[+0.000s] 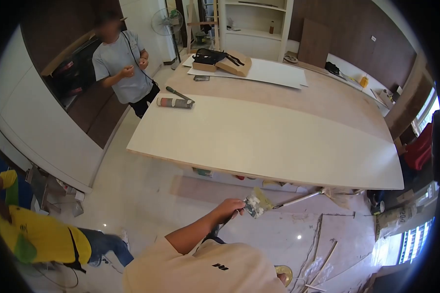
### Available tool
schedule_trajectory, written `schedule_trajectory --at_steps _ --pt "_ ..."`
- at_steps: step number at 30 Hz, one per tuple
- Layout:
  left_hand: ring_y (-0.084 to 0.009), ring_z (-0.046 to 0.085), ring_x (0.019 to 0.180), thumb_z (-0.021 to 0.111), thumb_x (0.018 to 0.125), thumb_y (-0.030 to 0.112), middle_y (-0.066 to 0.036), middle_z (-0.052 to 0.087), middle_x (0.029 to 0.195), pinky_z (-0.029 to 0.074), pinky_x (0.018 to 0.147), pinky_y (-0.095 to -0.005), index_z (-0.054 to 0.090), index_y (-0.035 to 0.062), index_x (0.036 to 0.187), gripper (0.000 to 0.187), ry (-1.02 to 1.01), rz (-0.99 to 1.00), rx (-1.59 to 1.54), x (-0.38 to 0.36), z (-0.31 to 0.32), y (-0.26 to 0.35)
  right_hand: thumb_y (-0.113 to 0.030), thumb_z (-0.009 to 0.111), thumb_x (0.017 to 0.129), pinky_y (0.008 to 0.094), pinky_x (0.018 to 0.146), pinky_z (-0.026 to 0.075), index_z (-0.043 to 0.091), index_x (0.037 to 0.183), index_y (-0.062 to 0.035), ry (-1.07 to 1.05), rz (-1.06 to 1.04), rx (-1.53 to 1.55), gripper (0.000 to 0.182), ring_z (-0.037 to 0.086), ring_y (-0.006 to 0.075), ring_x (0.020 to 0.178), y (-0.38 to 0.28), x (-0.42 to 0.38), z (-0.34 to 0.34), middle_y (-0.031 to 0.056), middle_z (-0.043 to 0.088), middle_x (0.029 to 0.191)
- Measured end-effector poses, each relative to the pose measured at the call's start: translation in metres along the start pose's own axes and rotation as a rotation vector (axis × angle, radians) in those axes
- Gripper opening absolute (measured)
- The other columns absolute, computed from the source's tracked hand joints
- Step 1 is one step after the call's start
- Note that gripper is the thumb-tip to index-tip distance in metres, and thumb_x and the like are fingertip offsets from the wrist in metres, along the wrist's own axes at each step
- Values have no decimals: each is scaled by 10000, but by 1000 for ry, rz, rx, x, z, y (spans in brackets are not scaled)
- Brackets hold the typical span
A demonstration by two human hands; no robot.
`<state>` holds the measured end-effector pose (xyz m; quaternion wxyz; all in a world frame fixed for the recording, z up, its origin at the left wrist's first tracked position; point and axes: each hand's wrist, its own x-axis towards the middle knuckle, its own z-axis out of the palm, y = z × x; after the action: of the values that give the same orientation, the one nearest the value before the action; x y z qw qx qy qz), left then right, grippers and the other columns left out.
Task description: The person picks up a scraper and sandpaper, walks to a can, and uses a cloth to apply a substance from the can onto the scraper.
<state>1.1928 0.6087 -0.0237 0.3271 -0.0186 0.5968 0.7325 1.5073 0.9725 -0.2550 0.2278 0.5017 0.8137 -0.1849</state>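
Note:
My left hand (230,207) reaches out in front of my body, its fingers closed on a flat tool (253,206) smeared with white and dark patches. A yellow-green piece (265,199) shows just beyond the tool; whether they are joined is unclear. Low in the view, beside my cream shirt, a small part of my right hand (282,277) is against a round yellow object (284,271) and appears to grip it. Past my left hand stands a large table with a long pale board (264,136) on top.
A roller-like cylinder (175,103) lies on the board's left end. Farther back are a black bag (209,56) and white panels (274,73). One person (124,63) stands behind left; another in yellow (49,234) is at lower left. A pole (298,200) and wooden strips (325,261) are on the right.

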Motion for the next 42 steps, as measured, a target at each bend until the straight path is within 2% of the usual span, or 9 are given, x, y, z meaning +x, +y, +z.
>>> schedule_trajectory --at_steps 12,13,18,21,23,27,33,36,42 --pt "-67 415 447 560 925 256 -46 621 732 306 411 -216 612 38 863 233 -1 17 -44 2 25 -14 -541 778 620 442 1041 390 490 1241 125 257 68 8 956 471 389 1253 19 44 -11 276 539 1270" --pt "-67 414 448 560 925 262 -46 620 730 305 412 -215 610 39 857 238 -30 15 -36 9 23 -11 -585 686 709 445 1056 371 484 1270 130 -23 84 92 931 485 404 1234 -6 11 -63 282 539 1273" --pt "-88 440 458 564 904 270 -47 609 673 328 425 -241 623 32 809 263 -157 80 79 39 13 13 -609 540 827 488 971 416 599 1155 86 229 -134 -149 771 561 433 1104 28 69 -2 300 593 1166" --pt "-84 441 458 572 902 287 -37 597 667 320 421 -240 618 43 781 276 -219 36 124 48 12 3 -638 514 841 492 904 452 662 1064 54 278 -123 156 741 600 443 1020 24 1 -30 305 632 1069" --pt "-82 440 457 583 900 301 -27 588 663 311 420 -235 609 58 759 281 -268 -72 125 63 20 -9 -547 689 770 453 776 516 698 958 33 228 -91 577 610 668 363 900 19 -44 -56 238 689 928" --pt "-110 445 422 605 901 296 -39 600 677 334 403 -247 596 74 785 250 -444 -274 100 102 33 -61 -551 782 640 441 721 512 699 811 24 309 132 345 605 659 364 843 47 -89 -48 240 675 884" --pt "-165 463 394 522 960 222 -76 644 729 357 369 -308 590 70 880 185 -782 -537 -1 96 81 -89 -519 806 612 433 901 481 606 1074 17 286 228 328 735 564 379 1097 96 -217 -11 226 557 1172" --pt "-171 468 395 501 972 231 -81 654 744 358 365 -315 583 72 880 201 -936 -599 19 108 82 -61 -483 801 635 453 909 478 516 1195 3 279 435 458 795 554 391 1116 53 -282 -22 236 525 1198" --pt "-161 451 388 500 975 260 -64 628 714 366 390 -302 569 74 831 245 -1149 -551 349 72 163 -50 -433 815 634 454 916 477 486 1208 -29 425 594 657 775 543 394 1128 59 -362 12 241 499 1220"
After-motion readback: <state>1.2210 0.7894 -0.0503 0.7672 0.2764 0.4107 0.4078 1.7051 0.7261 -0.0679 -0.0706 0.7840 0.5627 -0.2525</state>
